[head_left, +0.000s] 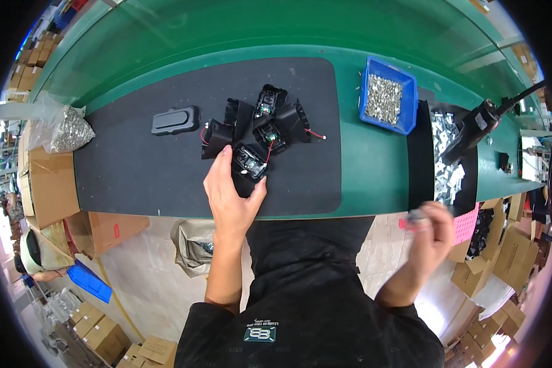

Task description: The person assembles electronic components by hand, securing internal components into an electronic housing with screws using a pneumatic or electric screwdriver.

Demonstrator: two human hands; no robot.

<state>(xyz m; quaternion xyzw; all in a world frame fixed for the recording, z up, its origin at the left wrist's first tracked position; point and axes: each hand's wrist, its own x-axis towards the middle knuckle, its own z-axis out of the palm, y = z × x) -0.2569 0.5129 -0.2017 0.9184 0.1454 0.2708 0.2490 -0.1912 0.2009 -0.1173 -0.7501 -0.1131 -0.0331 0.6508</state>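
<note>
My left hand (232,193) grips a small black plastic housing (249,162) between thumb and fingers, at the near side of the dark mat. A circuit board shows inside its open face, and a red wire runs up from it. Just beyond lie several similar housings (272,136) with black flaps and thin wires. Off to the right, past the bench's front edge, my right hand (433,233) is curled and smeared by motion. Its fingers are closed round a small greyish thing (416,218), too blurred to name.
A closed dark case (175,120) lies on the black mat (135,165). To the right stand a blue bin (413,116) of small metal parts, a black tray (420,159) of silvery pieces and a black power tool (472,129). A plastic bag of metal parts (71,130) sits far left.
</note>
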